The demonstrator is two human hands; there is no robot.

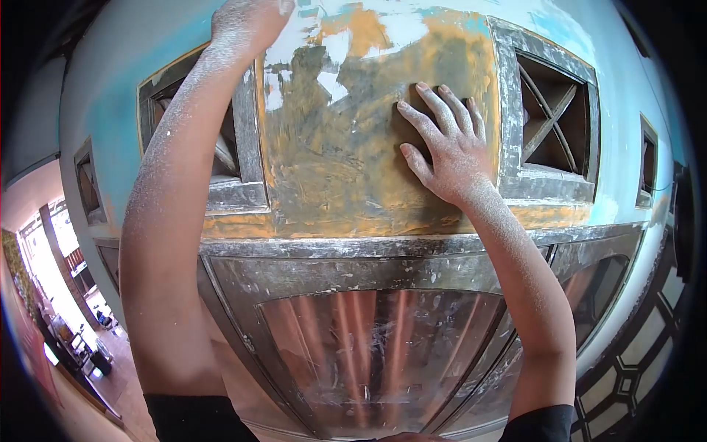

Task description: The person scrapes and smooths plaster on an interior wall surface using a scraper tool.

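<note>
On wall (331,169) | right hand (451,158) flat, fingers up-left | possibly sandpaper (402,130) beneath

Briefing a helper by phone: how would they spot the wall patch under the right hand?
Above the glazed window frame runs a pale blue wall with square vents. Between the two nearest vents lies the patch, where the right hand presses flat. Unlike the blue around it, it is scraped to orange and grey.

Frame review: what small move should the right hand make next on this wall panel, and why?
Probably slide the right hand leftward across the wall panel. It lies flat on what looks like a dark abrasive sheet, and patchy orange and grey coating shows beside it; the left hand braces above.
</note>
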